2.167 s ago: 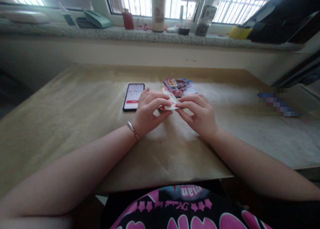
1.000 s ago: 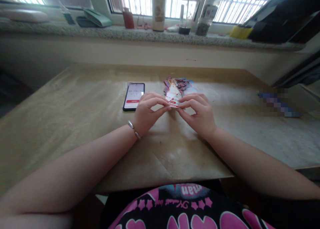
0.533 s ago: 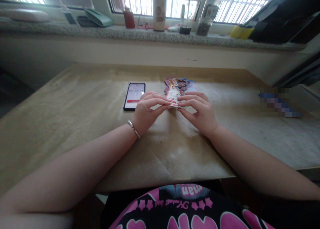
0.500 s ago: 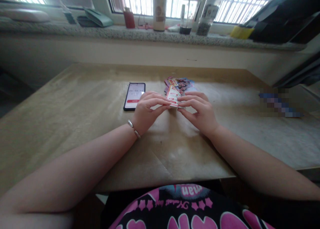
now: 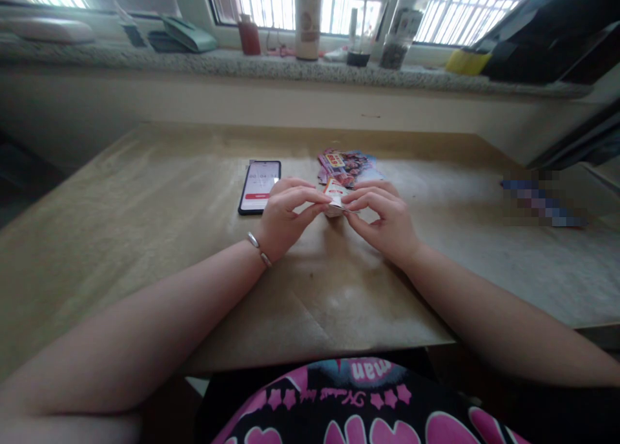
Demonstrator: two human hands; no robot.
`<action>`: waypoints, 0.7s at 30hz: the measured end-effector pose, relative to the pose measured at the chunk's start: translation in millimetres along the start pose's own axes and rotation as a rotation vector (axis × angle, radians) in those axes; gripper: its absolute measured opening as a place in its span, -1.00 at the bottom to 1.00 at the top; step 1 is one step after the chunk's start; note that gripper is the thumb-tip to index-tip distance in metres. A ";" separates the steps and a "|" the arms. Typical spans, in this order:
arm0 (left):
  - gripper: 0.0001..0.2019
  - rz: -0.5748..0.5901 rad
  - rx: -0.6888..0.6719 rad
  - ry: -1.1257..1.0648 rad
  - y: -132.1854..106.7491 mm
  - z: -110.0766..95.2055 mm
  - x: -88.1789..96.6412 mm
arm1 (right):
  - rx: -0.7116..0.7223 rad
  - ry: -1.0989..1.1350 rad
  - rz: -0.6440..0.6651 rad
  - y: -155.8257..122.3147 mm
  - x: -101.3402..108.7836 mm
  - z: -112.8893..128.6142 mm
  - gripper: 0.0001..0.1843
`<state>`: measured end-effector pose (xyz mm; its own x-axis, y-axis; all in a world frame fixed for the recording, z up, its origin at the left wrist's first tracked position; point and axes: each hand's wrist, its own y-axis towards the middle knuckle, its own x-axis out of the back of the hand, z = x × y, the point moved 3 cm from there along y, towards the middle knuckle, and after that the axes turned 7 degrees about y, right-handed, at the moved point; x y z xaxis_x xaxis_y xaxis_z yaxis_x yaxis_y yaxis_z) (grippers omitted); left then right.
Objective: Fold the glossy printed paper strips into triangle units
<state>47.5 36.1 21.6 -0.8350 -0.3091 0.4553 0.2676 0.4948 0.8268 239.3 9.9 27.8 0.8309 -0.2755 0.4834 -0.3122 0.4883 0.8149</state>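
Observation:
Between my two hands is a small piece of printed paper point(image 5: 334, 190), white with red and orange marks, held just above the table. My left hand point(image 5: 293, 210) pinches its left edge between thumb and fingers. On the right side, the thumb and fingertips of my right hand point(image 5: 385, 212) close on the paper too. Its near edge looks bent or folded, and my fingers hide part of it. Just beyond the hands lies a fanned pile of colourful printed leaflets point(image 5: 351, 166).
A phone point(image 5: 260, 187) with a lit timer screen lies left of my left hand. At the far right of the table point(image 5: 159, 237) is a blurred blue item point(image 5: 542, 203). Bottles, a red container point(image 5: 248, 35) and a yellow object point(image 5: 467, 61) line the stone windowsill point(image 5: 217, 61).
The paper has tilted and its visible printed face looks shorter, with the near edge bent downward. My right fingers have shifted slightly left. The phone and leaflets stay in place.

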 end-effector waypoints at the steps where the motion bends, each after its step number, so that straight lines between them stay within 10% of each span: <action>1: -0.88 0.010 -0.005 0.018 0.7 -1.7 0.3 | -0.002 -0.003 -0.001 -0.1 -0.2 0.6 -0.88; 21: -0.87 -0.008 -0.093 0.012 5.5 -6.7 -0.1 | -0.069 0.024 -0.054 -0.2 1.8 2.6 -0.89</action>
<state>52.2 33.4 28.3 -0.8316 -0.3226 0.4521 0.3048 0.4153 0.8571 239.6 7.1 29.4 0.8567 -0.2832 0.4311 -0.2352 0.5294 0.8151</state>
